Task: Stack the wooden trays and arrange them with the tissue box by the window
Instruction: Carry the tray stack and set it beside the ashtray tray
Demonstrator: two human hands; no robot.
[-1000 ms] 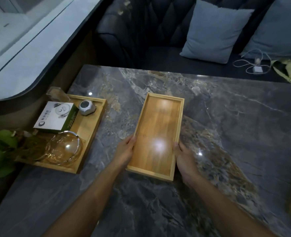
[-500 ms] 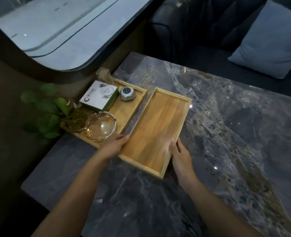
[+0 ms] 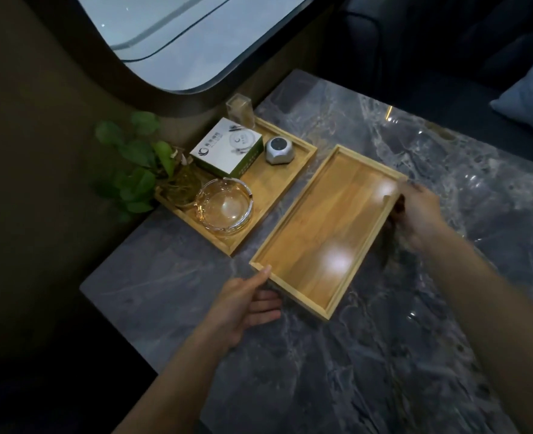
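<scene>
Shifted since half a second ago: right hand (image 3: 421, 214) now up at the far right corner of the empty wooden tray (image 3: 327, 228) instead of the near end, left hand (image 3: 246, 303) now at the near left corner instead of the long left side. Gripping the tray's right rim with curled fingers on the right, blurred, so exact contact not clear. Thumb laid against the near left corner on the left, other fingers loosely curled below the rim, resting on the table (image 3: 368, 355). Lying flat on the dark marbled top, long axis running diagonally away, just beside the loaded wooden tray (image 3: 282, 170), long sides nearly parallel, a thin strip of stone between. Set against the table's window-side edge, that second tray, below the curved window (image 3: 177, 36). Holding, from far end to near: a clear rectangular holder (image 3: 240, 111) at the far corner, the white-and-green tissue box (image 3: 227, 151), a small grey faceted gadget (image 3: 279, 151) just beside the box, a glass ashtray (image 3: 223, 206) near the front end, a leafy green plant (image 3: 133, 161) overhanging the outer rim. Not yet stacked.
</scene>
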